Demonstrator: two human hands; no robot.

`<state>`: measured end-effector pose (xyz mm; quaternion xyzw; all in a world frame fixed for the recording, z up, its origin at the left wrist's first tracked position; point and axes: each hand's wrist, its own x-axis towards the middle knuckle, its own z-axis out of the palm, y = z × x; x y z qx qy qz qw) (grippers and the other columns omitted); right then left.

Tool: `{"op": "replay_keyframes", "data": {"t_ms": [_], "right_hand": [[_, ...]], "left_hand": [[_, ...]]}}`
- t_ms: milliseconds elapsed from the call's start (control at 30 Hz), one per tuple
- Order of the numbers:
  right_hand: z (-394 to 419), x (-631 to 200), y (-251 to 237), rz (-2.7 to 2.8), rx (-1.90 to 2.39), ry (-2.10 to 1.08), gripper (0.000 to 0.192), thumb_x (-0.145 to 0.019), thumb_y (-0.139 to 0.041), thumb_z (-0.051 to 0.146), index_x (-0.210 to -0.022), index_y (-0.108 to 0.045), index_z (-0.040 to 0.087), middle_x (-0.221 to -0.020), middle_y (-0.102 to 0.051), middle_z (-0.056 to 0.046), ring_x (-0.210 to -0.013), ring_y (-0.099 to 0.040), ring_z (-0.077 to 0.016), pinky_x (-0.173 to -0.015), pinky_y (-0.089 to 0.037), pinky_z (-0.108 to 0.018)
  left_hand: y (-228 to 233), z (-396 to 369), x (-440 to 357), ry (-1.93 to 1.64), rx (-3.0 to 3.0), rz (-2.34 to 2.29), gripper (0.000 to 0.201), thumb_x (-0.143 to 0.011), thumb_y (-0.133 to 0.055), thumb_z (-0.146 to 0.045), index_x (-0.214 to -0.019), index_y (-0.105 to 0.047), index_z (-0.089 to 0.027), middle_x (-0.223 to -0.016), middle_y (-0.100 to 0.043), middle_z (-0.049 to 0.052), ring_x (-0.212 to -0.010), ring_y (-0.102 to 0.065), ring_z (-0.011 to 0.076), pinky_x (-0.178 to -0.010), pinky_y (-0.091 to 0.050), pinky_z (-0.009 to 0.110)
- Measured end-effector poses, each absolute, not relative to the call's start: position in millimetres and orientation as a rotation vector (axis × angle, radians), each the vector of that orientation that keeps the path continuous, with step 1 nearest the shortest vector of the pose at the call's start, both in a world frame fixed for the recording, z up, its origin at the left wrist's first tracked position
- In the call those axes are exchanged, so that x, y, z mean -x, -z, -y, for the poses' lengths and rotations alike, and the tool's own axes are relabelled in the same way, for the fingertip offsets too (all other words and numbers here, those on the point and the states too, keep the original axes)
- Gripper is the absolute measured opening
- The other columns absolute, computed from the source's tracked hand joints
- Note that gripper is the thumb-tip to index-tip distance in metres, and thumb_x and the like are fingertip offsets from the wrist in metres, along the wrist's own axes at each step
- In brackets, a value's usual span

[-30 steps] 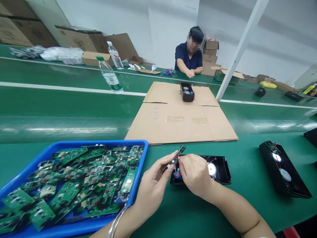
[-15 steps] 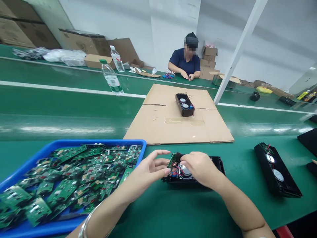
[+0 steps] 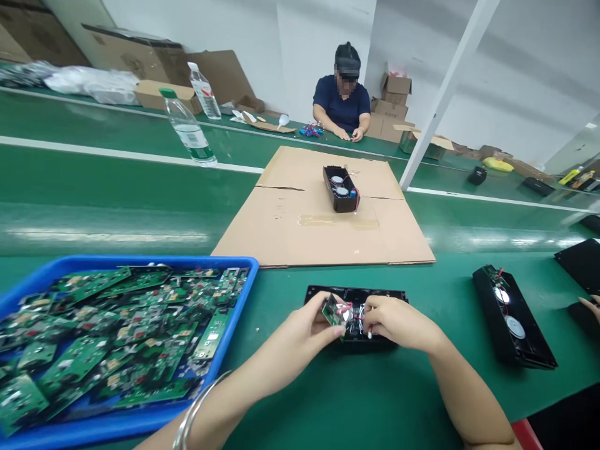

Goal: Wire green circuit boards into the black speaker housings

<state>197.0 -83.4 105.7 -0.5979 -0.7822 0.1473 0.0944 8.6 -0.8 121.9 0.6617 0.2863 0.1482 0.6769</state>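
In front of me on the green table lies a black speaker housing (image 3: 356, 292), open side up, with wires inside. My left hand (image 3: 312, 328) grips a small green circuit board (image 3: 332, 310) by its edges, tilted over the left end of the housing. Over the right half, my right hand (image 3: 394, 322) has its fingers pinched together on a thin wire (image 3: 369, 334) with a pale end. The fingers partly cover the wiring and the speaker cone beneath.
A blue tray (image 3: 253, 275) heaped with circuit boards stands at left. Cardboard (image 3: 262, 231) ahead bears another speaker housing (image 3: 341, 190). A third housing (image 3: 513, 325) lies at right, near another person's hand (image 3: 589, 307). A co-worker (image 3: 342, 100) sits across, beyond bottles (image 3: 190, 134) and a white post (image 3: 445, 87).
The circuit board has tilted and come over the housing with my left hand. My right hand has drawn back from the speaker, its fingers now pinching a wire. The view has shifted slightly.
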Motion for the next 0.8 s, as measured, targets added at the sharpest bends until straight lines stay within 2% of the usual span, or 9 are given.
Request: {"op": "replay_keyframes", "data": {"t_ms": [100,233,367,500,600,800], "right_hand": [[73.9,-193.5,-105.7,1.905,1.77,-0.621,0.016,-0.074,-0.058,0.003,-0.074,-0.063,0.018,-0.076,-0.064,0.001,-0.069,-0.06,-0.0102,-0.064,-0.045,-0.019],[67.1,-188.8,-98.7,1.507,1.786,-0.727,0.01,-0.076,-0.058,0.006,-0.078,-0.061,0.016,-0.066,-0.065,0.002,-0.059,-0.061,-0.0109,-0.057,-0.047,-0.02],[67.8,-180.4,-93.7,1.735,1.802,-0.47,0.015,-0.078,-0.055,0.006,-0.076,-0.064,0.017,-0.076,-0.067,0.0,-0.069,-0.061,-0.0122,-0.066,-0.046,-0.023],[70.0,-171.8,-92.5,1.899,1.84,-0.325,0.009,-0.078,-0.056,0.009,-0.075,-0.061,0.016,-0.072,-0.064,-0.001,-0.069,-0.057,-0.0131,-0.063,-0.044,-0.023],[70.3,-168.8,-91.2,1.961,1.822,-0.273,0.009,-0.081,-0.054,0.01,-0.075,-0.06,0.015,-0.071,-0.062,-0.001,-0.069,-0.055,-0.013,-0.063,-0.042,-0.023],[71.2,-166.5,-92.7,1.965,1.775,-0.317,0.011,-0.079,-0.053,0.008,-0.071,-0.057,0.016,-0.064,-0.056,0.001,-0.063,-0.048,-0.0115,-0.059,-0.037,-0.021]], "left_hand": [[-117.3,-1.5,-15.8,-0.431,-1.653,-0.732,0.025,-0.073,-0.051,-0.036,-0.094,-0.054,-0.023,-0.066,-0.064,-0.001,-0.059,-0.06,0.0185,-0.054,-0.045,0.025],[-109.4,-4.4,-13.2,-0.438,-1.743,-0.795,0.027,-0.077,-0.047,-0.035,-0.101,-0.052,-0.023,-0.061,-0.065,-0.001,-0.055,-0.06,0.0195,-0.048,-0.043,0.025],[-102.5,-4.2,-10.3,-0.464,-1.709,-0.802,0.029,-0.077,-0.048,-0.034,-0.104,-0.052,-0.023,-0.069,-0.066,0.001,-0.06,-0.062,0.0205,-0.055,-0.048,0.027],[-99.7,-1.8,-10.9,-0.488,-1.716,-0.804,0.018,-0.077,-0.049,-0.034,-0.091,-0.055,-0.024,-0.067,-0.065,0.0,-0.06,-0.063,0.0208,-0.056,-0.05,0.027],[-99.6,-0.8,-11.8,-0.506,-1.699,-0.816,0.015,-0.075,-0.052,-0.034,-0.086,-0.058,-0.025,-0.064,-0.065,0.0,-0.061,-0.064,0.0215,-0.054,-0.05,0.026],[-96.7,-1.8,-13.3,-0.416,-1.68,-0.799,0.019,-0.076,-0.048,-0.037,-0.089,-0.055,-0.025,-0.065,-0.065,-0.001,-0.066,-0.066,0.0217,-0.058,-0.05,0.027]]}}
